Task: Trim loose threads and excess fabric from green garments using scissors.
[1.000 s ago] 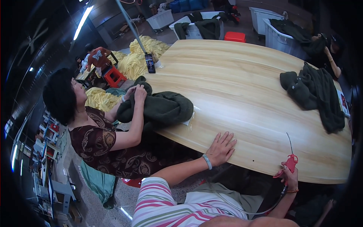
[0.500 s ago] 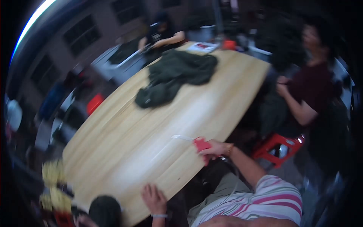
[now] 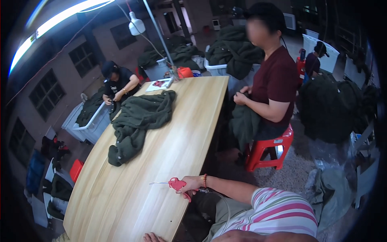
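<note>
My right hand (image 3: 190, 184) is closed round a red air blow gun (image 3: 175, 184) at the near right edge of the table. Its thin metal nozzle points left over the wooden top, and a hose hangs from it beside my leg. At the lower rim, my left hand (image 3: 152, 237) rests on the tabletop with its fingers stretched out; the rest of it is cut off. Farther along the table (image 3: 173, 147), out of reach of both hands, lies a crumpled dark green knitted garment (image 3: 139, 115).
A person in maroon sits on a red stool (image 3: 271, 148) to the right, holding dark green fabric (image 3: 245, 123). Another works at the far left beside a white bin (image 3: 90, 128). Loaded bins stand behind; a red container (image 3: 185, 72) and a printed sheet (image 3: 159, 84) are at the far end.
The view has swung up and to the right, so the table sits lower and farther left. My left hand has mostly dropped out of the picture. The blow gun stays in my right hand.
</note>
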The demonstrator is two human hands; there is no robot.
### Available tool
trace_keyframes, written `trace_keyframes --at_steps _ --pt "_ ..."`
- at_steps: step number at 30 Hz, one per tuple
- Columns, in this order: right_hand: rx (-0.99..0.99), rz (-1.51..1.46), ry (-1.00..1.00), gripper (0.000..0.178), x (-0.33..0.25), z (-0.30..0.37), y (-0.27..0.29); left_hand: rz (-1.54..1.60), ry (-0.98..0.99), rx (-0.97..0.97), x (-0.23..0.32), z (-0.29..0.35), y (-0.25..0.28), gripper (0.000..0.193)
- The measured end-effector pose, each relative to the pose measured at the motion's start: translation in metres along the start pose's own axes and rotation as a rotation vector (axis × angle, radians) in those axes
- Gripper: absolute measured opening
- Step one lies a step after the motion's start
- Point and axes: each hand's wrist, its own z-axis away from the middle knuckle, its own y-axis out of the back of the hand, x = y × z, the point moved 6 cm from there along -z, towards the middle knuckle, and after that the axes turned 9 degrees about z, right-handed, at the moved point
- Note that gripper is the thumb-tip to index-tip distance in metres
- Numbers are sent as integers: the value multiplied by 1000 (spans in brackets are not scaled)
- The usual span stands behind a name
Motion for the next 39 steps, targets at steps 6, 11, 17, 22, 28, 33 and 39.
trace_keyframes --at_steps 6,11,17,22,28,33,39 --pt "24 -14 -8 27 10 8 12 402 364 351 44 -45 103 44" --pt "16 -36 -5 26 9 10 9 459 439 487 45 -37 110 38" --pt "23 -27 -21 25 19 -5 7 402 581 495 34 -26 68 33" --pt "39 -78 -29 28 24 -5 15 464 570 428 37 -34 82 35" --pt "34 -92 0 29 24 1 21 482 571 427 30 -40 82 35" --pt "113 -111 9 36 10 26 29 898 451 567 26 -72 100 35" --pt "325 -189 35 36 21 46 70 764 228 502 10 -201 137 41"
